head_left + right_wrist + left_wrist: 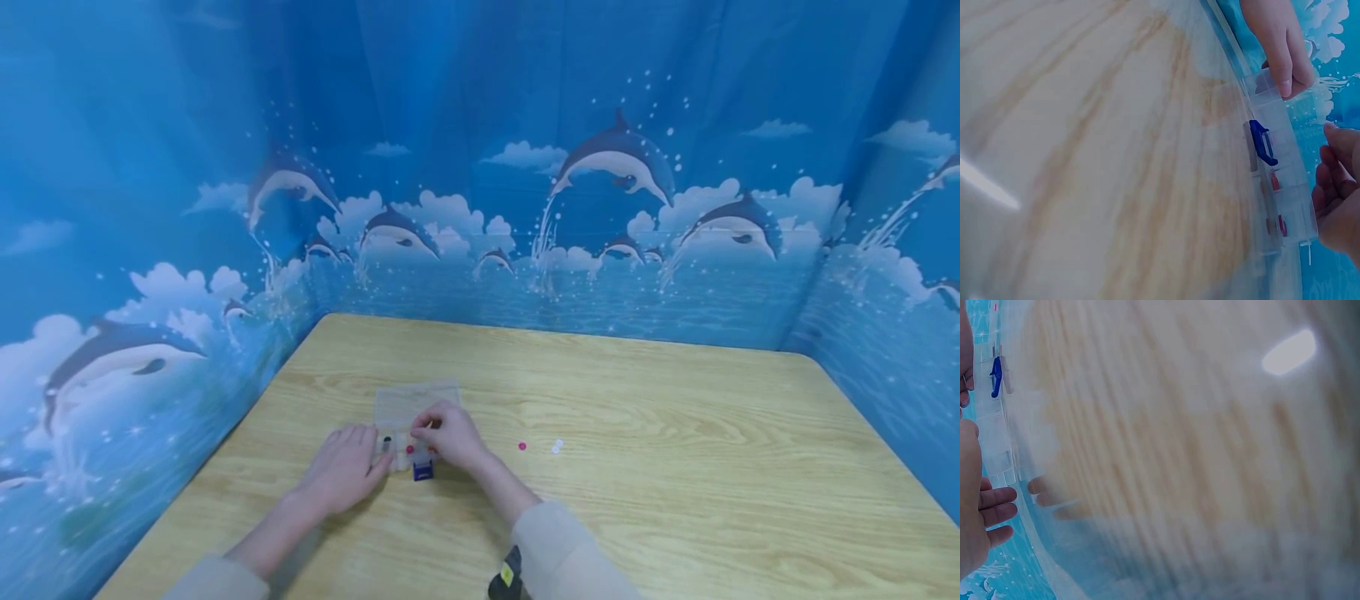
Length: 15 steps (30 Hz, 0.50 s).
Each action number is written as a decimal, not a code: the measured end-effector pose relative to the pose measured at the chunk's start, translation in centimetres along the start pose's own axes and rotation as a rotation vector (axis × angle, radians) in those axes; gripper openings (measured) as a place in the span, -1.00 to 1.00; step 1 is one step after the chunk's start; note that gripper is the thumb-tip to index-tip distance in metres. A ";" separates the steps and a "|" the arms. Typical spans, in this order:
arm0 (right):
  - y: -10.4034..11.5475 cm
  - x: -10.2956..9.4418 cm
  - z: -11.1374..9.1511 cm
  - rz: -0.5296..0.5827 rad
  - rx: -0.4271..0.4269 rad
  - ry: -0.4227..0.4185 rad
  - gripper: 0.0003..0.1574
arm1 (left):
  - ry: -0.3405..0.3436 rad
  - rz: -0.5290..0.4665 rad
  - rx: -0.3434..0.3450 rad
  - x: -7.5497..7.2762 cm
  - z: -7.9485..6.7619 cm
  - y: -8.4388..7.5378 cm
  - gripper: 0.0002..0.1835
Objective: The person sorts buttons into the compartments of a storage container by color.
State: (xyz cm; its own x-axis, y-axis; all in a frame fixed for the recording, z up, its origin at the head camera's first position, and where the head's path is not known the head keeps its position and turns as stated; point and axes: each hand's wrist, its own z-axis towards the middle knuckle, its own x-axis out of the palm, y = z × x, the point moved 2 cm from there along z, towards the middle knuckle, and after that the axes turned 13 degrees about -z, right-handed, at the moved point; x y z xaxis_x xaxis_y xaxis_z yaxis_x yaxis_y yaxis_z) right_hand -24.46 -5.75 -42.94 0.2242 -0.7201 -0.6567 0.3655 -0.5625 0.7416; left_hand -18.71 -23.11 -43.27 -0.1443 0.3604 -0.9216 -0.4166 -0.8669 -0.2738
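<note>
A clear plastic compartment box (401,462) stands on the table with its see-through lid (416,402) folded back. On its front is a blue latch (423,471). Inside lie small red discs (409,449) and a black piece (387,439). My left hand (348,462) rests against the box's left end, thumb at the front corner, its other fingers fairly straight in the left wrist view. Over the box's right half is my right hand (450,437), fingers bent and thumb close to the index fingertip. I cannot tell whether a small piece is between them.
To the right of the box, a red disc (522,446) and a few white discs (557,447) lie on the wooden table (675,467). A dolphin-printed blue curtain (480,167) encloses the back and sides. A black device (507,575) shows by the right sleeve.
</note>
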 end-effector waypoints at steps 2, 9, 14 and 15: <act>-0.1 -0.1 0.0 0.025 0.010 -0.002 -0.93 | -0.004 -0.001 0.003 0.0 0.0 0.0 -0.71; -0.6 -1.3 0.2 0.098 0.035 -0.012 -0.92 | -0.007 0.001 0.004 0.1 -0.1 0.1 -0.70; -1.2 -2.5 0.2 0.104 0.039 -0.030 -0.91 | 0.011 -0.011 -0.009 0.1 0.0 0.1 -0.70; -1.4 -2.7 0.2 0.104 0.043 -0.030 -0.90 | 0.015 -0.012 -0.012 0.0 0.0 0.1 -0.70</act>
State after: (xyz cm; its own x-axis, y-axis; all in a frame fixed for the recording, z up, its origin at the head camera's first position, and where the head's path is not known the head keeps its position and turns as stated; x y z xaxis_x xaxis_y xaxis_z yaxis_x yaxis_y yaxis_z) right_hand -25.78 -3.08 -42.18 0.2313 -0.7869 -0.5720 0.3028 -0.5005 0.8110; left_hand -18.72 -23.18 -43.34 -0.1259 0.3662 -0.9220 -0.4075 -0.8664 -0.2885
